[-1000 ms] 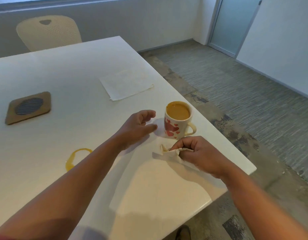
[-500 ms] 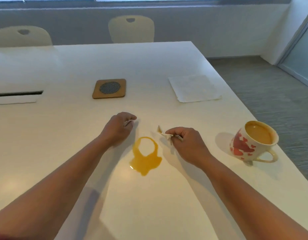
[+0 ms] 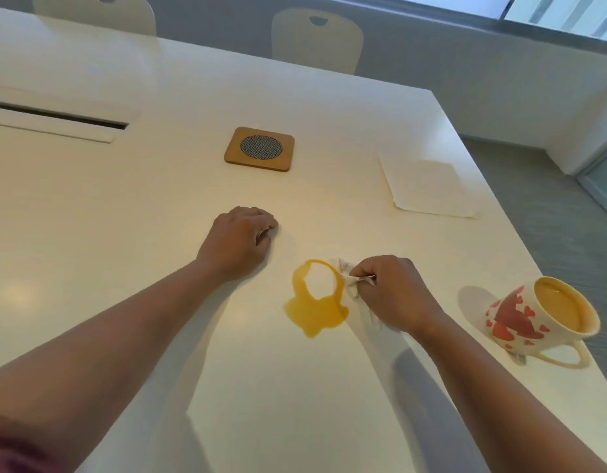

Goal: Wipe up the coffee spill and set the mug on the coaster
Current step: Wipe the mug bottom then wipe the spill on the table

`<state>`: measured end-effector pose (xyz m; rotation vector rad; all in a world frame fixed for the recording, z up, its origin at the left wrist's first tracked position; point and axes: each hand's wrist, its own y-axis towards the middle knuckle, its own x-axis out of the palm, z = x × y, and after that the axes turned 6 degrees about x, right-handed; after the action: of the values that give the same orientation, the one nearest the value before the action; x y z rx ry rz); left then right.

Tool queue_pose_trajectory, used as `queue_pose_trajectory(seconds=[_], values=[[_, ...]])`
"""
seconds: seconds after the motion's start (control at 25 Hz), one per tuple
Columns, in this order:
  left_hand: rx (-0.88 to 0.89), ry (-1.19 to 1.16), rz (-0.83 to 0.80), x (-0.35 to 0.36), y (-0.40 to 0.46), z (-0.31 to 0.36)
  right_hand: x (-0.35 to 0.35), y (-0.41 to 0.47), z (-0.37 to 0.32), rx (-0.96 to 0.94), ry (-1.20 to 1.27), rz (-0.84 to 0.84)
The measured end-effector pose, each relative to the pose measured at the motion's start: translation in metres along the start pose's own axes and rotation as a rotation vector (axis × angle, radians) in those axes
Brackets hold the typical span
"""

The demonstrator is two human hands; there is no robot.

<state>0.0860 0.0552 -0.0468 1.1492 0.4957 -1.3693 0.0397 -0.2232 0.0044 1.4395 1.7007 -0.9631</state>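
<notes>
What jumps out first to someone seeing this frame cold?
The yellow-brown coffee spill, a ring-shaped puddle on the white table at centre, with the right hand pressing a crumpled napkin to its right edge. Next, the heart-patterned mug, full of coffee, near the table's right edge. The left hand rests curled left of the spill.

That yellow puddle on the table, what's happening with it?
A person is starting to wipe up a coffee spill. Their right hand grips a crumpled napkin at the puddle's right edge; the left hand rests curled on the table. The full mug stands to the right, not yet on the coaster.
</notes>
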Motion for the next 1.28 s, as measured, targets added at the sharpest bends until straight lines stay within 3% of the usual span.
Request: queue_pose_trajectory(seconds=[0.32, 0.52, 0.68, 0.84, 1.08, 1.28], values=[[-0.025, 0.006, -0.001, 0.004, -0.001, -0.001, 0.030, -0.030, -0.027, 0.011, 0.038, -0.023], [-0.027, 0.003, -0.007, 0.003, -0.003, -0.001, 0.024, -0.032, -0.027, 0.182, 0.469, 0.031], [-0.035, -0.003, -0.026, 0.002, -0.002, 0.000, 0.010, -0.024, -0.017, 0.229, 0.616, 0.046], [-0.034, -0.007, -0.026, 0.001, -0.003, 0.001, 0.002, -0.019, -0.008, 0.215, 0.487, 0.069], [-0.030, -0.016, -0.009, 0.003, -0.003, 0.000, -0.007, -0.015, -0.006, 0.026, 0.085, -0.114], [-0.041, -0.023, -0.008, 0.004, -0.002, -0.002, 0.010, -0.001, -0.017, -0.015, -0.028, -0.010]])
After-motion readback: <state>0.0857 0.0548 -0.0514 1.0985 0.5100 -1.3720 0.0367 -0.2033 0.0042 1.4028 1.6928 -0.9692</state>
